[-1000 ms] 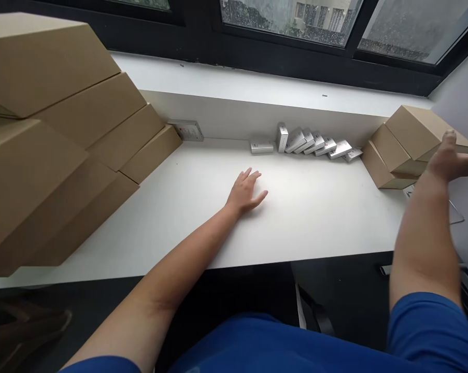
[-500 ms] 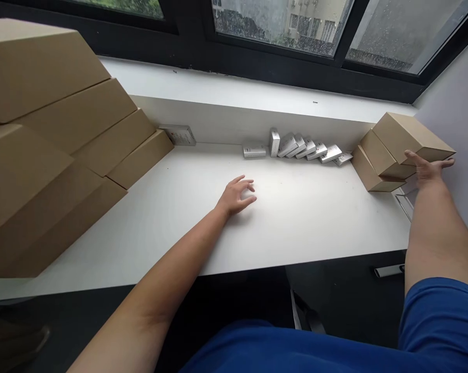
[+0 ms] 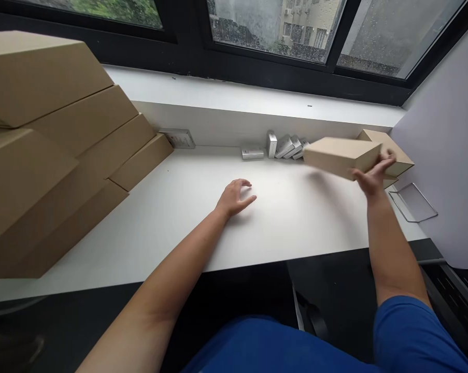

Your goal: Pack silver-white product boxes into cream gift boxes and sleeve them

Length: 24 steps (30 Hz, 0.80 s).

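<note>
My right hand (image 3: 373, 173) grips one end of a brown cardboard box (image 3: 340, 158), which hangs above the white table (image 3: 280, 223) and casts a shadow on it. Behind it, at the right wall, stand the other cardboard boxes (image 3: 397, 150) of the small stack, partly hidden. My left hand (image 3: 234, 198) is over the middle of the table, thumb and fingers apart, holding nothing. Small white-and-grey boxes (image 3: 290, 146) lean in a row along the back panel, some covered by the carton. One of them, a small flat box (image 3: 252, 154), lies to their left.
A tall pile of cardboard cartons (image 3: 86, 140) fills the left side. Beside it, a flat grey-white box (image 3: 177, 138) leans on the back panel. A wire frame (image 3: 412, 203) sits at the right edge. Behind runs a white sill (image 3: 218, 93) below dark-framed windows.
My right hand has lifted the top box off the right stack and carried it left, over the table. The left hand has stayed in nearly the same place.
</note>
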### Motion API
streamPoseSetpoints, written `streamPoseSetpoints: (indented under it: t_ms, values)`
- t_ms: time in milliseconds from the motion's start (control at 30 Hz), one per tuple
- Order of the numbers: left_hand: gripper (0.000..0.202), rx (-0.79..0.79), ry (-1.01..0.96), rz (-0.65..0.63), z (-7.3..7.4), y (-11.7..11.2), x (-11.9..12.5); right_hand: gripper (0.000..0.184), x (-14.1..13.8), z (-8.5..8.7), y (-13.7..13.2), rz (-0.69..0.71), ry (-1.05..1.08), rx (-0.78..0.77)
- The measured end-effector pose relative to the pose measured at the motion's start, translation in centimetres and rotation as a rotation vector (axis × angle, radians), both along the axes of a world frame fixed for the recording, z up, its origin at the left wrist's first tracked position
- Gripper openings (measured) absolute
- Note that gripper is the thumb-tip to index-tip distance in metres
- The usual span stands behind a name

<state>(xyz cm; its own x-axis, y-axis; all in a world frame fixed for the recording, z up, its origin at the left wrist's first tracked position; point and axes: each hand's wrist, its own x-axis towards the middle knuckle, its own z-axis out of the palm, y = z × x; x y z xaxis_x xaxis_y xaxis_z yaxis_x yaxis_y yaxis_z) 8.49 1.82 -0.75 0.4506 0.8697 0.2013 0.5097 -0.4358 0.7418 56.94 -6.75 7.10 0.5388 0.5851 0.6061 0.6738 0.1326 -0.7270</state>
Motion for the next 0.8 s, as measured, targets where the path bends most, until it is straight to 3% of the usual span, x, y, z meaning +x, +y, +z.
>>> streamPoseSetpoints:
  t_ms: [100, 233, 333, 467, 600, 800]
  values:
    - [0.067, -0.028, -0.034, 0.033, -0.1, -0.5, -0.1, 0.136, -7.0, -3.2, -1.1, 0.316, 0.119, -0.109]
    - [0.060, -0.074, -0.084, 0.167, -0.5, -1.1, -1.0, 0.146, -14.1, -7.0, -2.7, 0.663, 0.182, -0.333]
    - [0.056, -0.095, -0.143, 0.318, -0.7, -1.8, -2.2, 0.158, -17.8, -8.5, -2.9, 0.738, 0.353, -0.449]
    - [0.060, -0.092, -0.235, 0.433, -0.5, -2.7, -4.3, 0.170, -21.2, -9.6, -2.6, 0.794, 0.523, -0.412]
    - [0.062, -0.088, -0.281, 0.473, -0.2, -3.8, -6.1, 0.176, -23.0, -9.9, -2.7, 0.813, 0.451, -0.405]
    - [0.064, -0.119, -0.306, 0.518, -0.2, -5.4, -7.8, 0.186, -23.6, -9.4, -3.0, 0.831, 0.342, -0.455]
